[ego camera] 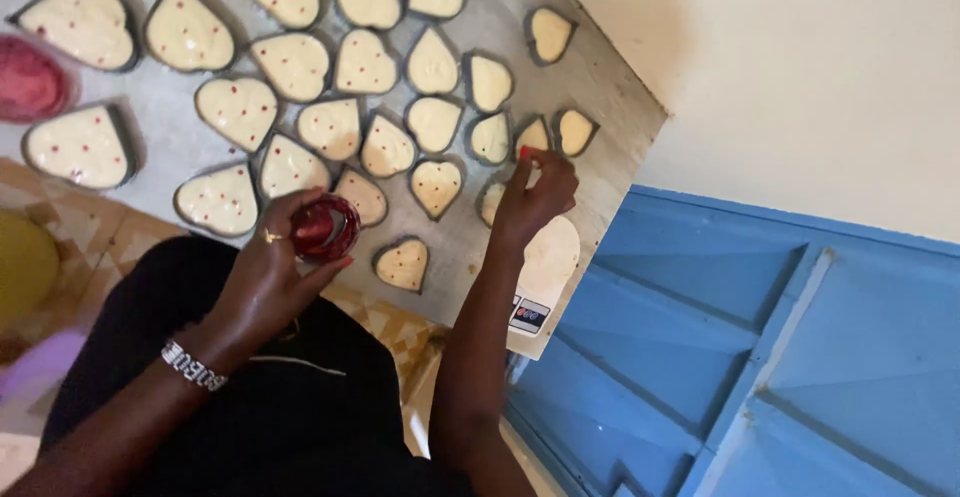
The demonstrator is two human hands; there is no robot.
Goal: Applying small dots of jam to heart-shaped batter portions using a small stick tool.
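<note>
Batter-filled heart-shaped moulds [295, 64] cover a grey tray [480, 247] that runs from the upper left of the view toward a pale wall [800, 67], with a blue panelled surface [760, 357] below the wall on the right. The left hand [262, 277] is closed around a small round container [325, 228] of red pieces, fingers wrapped about its side and the open mouth tilted toward the tray; it is held just above the tray's near edge, beside a mould [361, 196] dotted with red and near another single heart mould [402, 263] that sits apart from the rest. A beaded bracelet [193, 365] circles that wrist and a ring shows on one finger. The right hand [535, 197] is well apart from the container, farther along the tray, with thumb and fingertips pinched together on a tiny red piece [525, 153]. That pinch hovers just over the small moulds near the tray's far corner, right beside a half-hidden mould [491, 200] under the palm and close to two plain ones [575, 131]. Most of the larger moulds toward the left carry scattered red dots, while several small ones near the right hand look plain. A round dish of red-pink mix [30, 79] lies at the tray's left edge. A white scale [540, 277] pokes out beneath the right forearm, and a patterned floor covering [90, 232] shows below the tray.
</note>
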